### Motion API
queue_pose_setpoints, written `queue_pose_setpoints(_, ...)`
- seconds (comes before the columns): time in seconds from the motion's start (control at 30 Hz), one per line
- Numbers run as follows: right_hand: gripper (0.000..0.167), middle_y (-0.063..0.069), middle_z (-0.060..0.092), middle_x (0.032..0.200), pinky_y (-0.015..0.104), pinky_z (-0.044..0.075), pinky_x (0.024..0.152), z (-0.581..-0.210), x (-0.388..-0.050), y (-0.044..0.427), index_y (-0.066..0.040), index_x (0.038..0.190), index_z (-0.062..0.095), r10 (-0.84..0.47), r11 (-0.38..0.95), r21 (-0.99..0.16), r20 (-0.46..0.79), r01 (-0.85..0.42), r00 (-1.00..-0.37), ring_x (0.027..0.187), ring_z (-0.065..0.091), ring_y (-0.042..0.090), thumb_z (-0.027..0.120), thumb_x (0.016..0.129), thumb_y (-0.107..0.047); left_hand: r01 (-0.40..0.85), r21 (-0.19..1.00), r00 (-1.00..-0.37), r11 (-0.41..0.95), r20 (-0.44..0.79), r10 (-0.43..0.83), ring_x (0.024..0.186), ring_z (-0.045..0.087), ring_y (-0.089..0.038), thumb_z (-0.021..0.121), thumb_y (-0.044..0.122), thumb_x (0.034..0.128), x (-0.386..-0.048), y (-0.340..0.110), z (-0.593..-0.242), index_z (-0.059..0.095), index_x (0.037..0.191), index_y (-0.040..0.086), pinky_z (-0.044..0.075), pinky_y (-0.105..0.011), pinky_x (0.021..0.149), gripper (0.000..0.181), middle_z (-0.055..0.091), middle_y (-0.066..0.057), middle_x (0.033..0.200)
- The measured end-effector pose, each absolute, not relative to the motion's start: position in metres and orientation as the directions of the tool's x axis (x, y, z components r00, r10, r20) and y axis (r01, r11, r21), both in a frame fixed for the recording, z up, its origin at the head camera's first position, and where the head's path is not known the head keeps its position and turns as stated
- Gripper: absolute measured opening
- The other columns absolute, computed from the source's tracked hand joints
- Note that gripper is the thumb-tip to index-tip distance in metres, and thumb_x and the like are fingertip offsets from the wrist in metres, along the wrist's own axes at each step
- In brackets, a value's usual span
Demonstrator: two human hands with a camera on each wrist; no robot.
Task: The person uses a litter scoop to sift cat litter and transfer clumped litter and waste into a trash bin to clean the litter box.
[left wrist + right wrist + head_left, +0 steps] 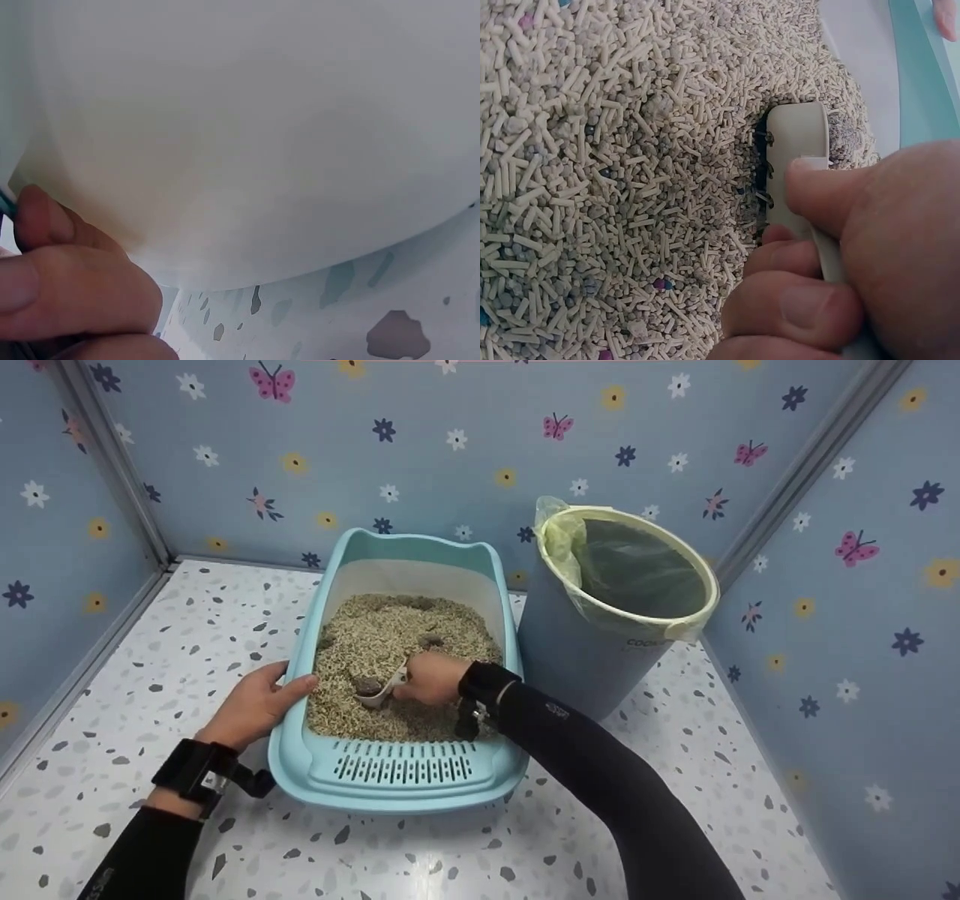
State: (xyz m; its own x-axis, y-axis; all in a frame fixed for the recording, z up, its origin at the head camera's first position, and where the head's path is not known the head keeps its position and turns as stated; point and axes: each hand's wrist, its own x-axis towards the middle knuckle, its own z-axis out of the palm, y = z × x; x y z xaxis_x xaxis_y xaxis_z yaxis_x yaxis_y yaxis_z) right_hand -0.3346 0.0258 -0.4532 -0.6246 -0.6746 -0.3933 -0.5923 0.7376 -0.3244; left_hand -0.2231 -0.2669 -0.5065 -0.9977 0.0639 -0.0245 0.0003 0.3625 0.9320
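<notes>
A light blue litter box (401,797) stands on the floor, filled with pale pellet litter (375,622). My left hand (255,703) grips its left rim, thumb on top; in the left wrist view curled fingers (82,285) show beneath the edge. My right hand (435,678) holds a white litter scoop (799,131) by its handle, thumb pressed along it. The scoop's head is partly sunk in the litter. A dark clump (367,685) lies at the scoop's head, and another clump (432,640) rests farther back on the litter.
Close to the box's right side stands a tall grey-blue trash bin (585,660), lined with a pale yellow-green bag (566,544). Flower-patterned wall panels (450,472) enclose the back and both sides. The speckled white floor (360,855) extends in front.
</notes>
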Motion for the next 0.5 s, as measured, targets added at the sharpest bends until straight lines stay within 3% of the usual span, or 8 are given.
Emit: queue_pose_setpoints(0.5,0.055,-0.008,0.033,0.06,0.028,0.038,0.058,-0.4426,-0.3285,0.0341,-0.02,0.067,0.043,-0.693,0.721,-0.352,-0.366,-0.597,-0.621,0.051,0.035,0.01,0.061,0.117,-0.033,-0.001,0.929,-0.997,0.369,-0.028,0.068,0.08,0.074,-0.018,0.067,0.039,0.1134,-0.2256,-0.2677,-0.5065,0.052,0.152,-0.012,0.064,-0.031,0.072,0.066,0.074,-0.021,0.107)
